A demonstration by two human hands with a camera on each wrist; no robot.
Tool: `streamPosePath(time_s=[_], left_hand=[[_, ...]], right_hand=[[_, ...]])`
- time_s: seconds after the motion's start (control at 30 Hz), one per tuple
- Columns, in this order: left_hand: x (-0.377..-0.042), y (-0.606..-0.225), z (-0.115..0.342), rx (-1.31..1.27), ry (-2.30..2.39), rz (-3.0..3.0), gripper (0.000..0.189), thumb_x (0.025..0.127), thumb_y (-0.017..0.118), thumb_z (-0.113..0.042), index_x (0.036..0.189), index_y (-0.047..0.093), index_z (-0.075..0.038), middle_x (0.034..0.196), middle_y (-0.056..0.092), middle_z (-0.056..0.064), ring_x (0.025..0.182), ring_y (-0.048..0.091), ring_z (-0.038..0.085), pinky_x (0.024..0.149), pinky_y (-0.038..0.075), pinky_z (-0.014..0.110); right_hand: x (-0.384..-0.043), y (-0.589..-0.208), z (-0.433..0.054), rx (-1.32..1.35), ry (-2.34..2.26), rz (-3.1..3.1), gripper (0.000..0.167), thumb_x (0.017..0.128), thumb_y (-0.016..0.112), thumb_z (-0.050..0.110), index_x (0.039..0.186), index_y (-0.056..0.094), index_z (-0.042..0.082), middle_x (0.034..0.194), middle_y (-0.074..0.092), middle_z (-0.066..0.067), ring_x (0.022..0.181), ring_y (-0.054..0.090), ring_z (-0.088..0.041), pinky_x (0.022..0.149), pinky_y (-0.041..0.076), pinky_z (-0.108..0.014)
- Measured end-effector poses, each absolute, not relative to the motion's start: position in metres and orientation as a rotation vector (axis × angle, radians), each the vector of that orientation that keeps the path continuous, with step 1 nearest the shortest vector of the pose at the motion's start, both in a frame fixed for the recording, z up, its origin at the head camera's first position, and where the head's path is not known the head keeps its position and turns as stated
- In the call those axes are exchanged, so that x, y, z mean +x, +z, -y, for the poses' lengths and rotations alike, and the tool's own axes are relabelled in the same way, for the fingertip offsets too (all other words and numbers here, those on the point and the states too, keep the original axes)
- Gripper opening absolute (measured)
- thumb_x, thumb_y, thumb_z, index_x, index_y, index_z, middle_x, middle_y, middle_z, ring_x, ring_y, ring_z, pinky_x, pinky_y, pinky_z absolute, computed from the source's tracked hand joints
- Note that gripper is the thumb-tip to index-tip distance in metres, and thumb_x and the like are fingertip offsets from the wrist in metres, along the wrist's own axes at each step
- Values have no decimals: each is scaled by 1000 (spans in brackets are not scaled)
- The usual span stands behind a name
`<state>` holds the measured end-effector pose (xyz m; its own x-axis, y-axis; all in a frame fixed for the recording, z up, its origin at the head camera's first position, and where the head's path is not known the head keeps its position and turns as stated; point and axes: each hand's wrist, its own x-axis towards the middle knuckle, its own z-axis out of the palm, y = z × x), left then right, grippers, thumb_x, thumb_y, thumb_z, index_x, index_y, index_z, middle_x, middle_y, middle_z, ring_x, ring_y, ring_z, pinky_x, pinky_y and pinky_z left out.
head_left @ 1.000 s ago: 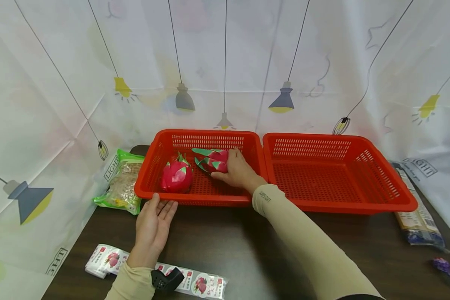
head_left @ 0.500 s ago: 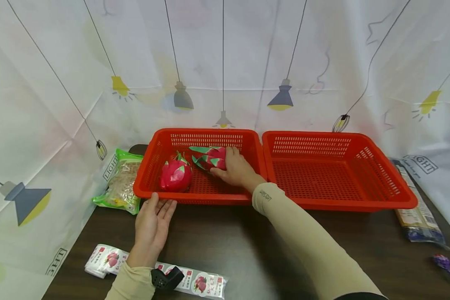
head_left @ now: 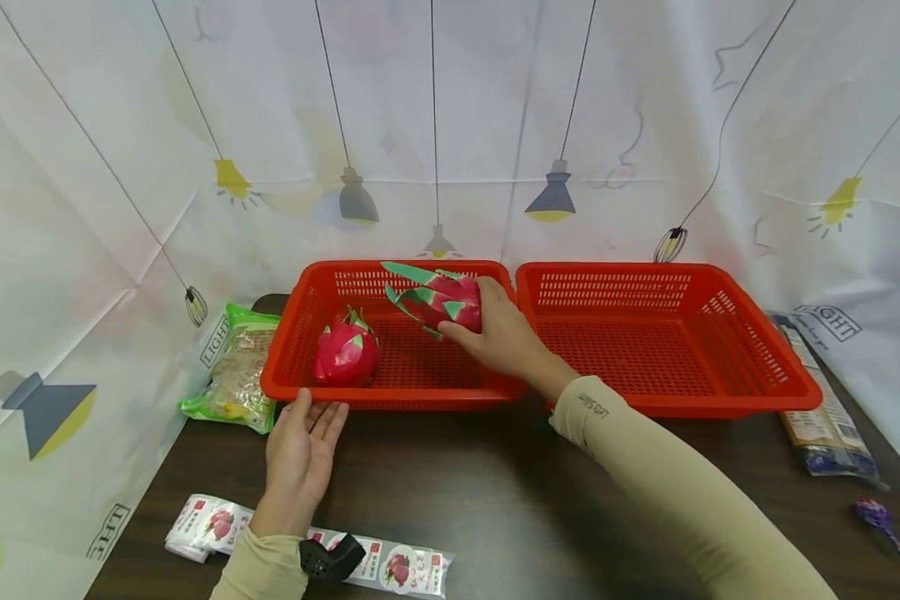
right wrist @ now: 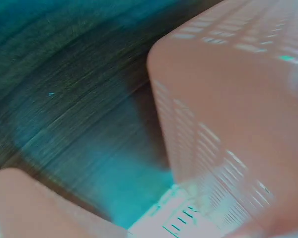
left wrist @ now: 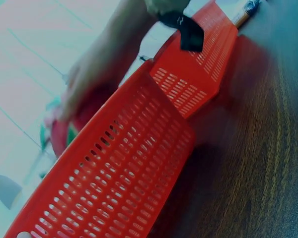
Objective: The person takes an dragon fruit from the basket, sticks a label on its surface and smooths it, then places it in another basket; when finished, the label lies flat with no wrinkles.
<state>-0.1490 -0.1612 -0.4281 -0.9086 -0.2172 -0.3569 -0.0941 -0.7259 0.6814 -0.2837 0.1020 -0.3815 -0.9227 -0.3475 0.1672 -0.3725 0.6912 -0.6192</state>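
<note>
Above the left red basket (head_left: 390, 398), my right hand (head_left: 506, 332) grips a pink dragon fruit (head_left: 450, 302) with green leaf tips pointing left. Blurred in the left wrist view, that hand (left wrist: 97, 74) and the fruit (left wrist: 59, 136) show beyond the basket wall (left wrist: 119, 163). A second dragon fruit (head_left: 345, 352) sits inside the basket, near its left end. My left hand (head_left: 300, 462) holds the front rim near the left corner, palm upward, thumb at the rim and fingers below it. Motion blurs the right wrist view, where a basket (right wrist: 213, 74) shows but no fingers.
Beside the left basket stands another red basket (head_left: 720, 408). A green-edged food bag (head_left: 243, 371) lies left, a long packet (head_left: 828, 417) right. Dragon-fruit stickers (head_left: 405, 569) on a strip lie in front, partly behind the left wrist. A purple lollipop (head_left: 875, 515) lies at the right.
My right hand has lifted the dragon fruit up from the basket floor and moved slightly right with it. The left hand stays at the rim. The head view has shifted a little.
</note>
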Motion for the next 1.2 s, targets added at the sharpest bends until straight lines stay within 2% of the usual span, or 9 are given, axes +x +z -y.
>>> streamPosePath(time_s=[0.17,0.33,0.53,0.67,0.87,1.0,1.2], left_hand=[[-149,-430,161,638,-2784,1116,34,105,53,-34,130,37,-16,114,50,1,103,55,13,92,58,24],[-149,-430,162,654,-2783,1098,37,105,55,-35,132,38,-17,115,51,1,103,57,13,93,58,24],[-149,-431,161,655,-2779,1065,32,105,54,-32,128,39,-15,112,52,2,100,58,13,90,60,25],[-149,-431,159,636,-2754,1075,31,106,53,-31,127,40,-14,111,52,2,99,59,14,89,60,25],[-150,-431,158,650,-2668,1117,28,104,56,-33,121,44,-13,108,56,2,93,63,12,87,60,25],[-150,-431,158,666,-2645,1123,27,104,56,-32,119,45,-13,107,58,2,90,65,12,86,60,25],[-151,-432,155,672,-2640,1125,25,104,57,-30,117,46,-12,103,60,1,86,65,12,84,61,25]], right_hand=[[-253,-361,-123,650,1167,2747,80,86,78,47,147,36,16,136,53,-5,118,56,-24,86,62,-45],[-208,-349,-142,751,1184,2681,86,85,82,39,152,33,16,141,51,-5,121,55,-23,85,63,-43],[-144,-368,-169,854,1177,2673,87,85,84,35,154,34,20,142,52,-3,114,59,-18,85,61,-33],[-114,-389,-188,933,1194,2743,89,86,82,36,157,30,26,154,44,0,119,57,-19,86,60,-28],[-101,-417,-205,972,1192,2838,85,90,78,38,158,28,32,161,36,4,126,53,-19,89,58,-27],[-104,-432,-210,932,1138,2868,83,92,76,39,158,28,29,162,36,-1,129,52,-22,93,58,-31],[-106,-444,-210,867,1044,2918,85,94,72,45,160,25,22,162,37,-10,135,51,-28,98,56,-49]])
